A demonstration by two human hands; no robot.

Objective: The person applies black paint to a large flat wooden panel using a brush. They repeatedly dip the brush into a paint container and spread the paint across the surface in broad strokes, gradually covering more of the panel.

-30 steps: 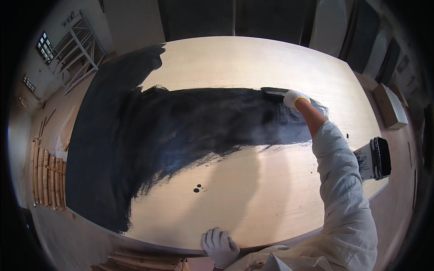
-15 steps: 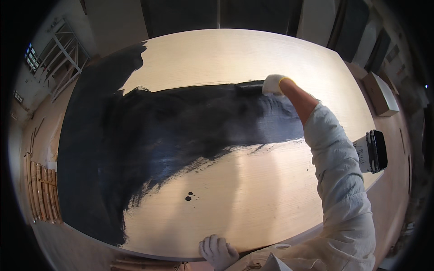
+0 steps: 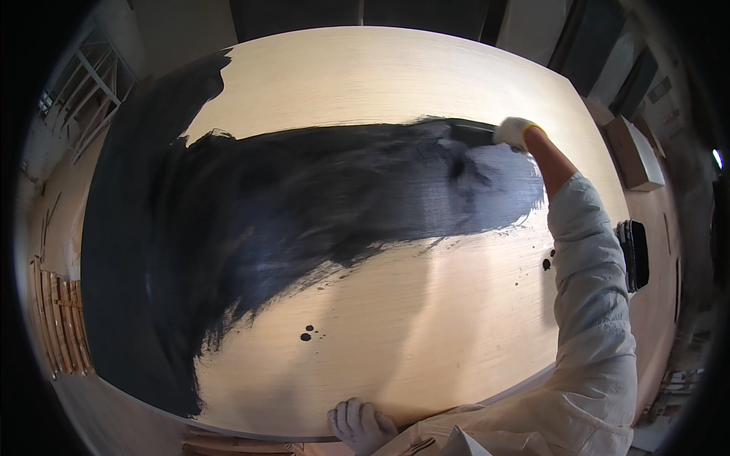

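Gripping a dark brush (image 3: 468,129) in your gloved right hand (image 3: 513,133), fingers closed round it, at the far edge of the black paint (image 3: 304,205) on the pale wooden board (image 3: 395,76). Left hand (image 3: 359,425), gloved, fingers spread, rests on the near edge. Black tray (image 3: 633,254) sits right.

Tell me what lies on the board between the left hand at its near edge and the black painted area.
In the head view, mostly bare pale wood lies between the left hand and the black painted area of the board, broken only by a few small black paint drips.
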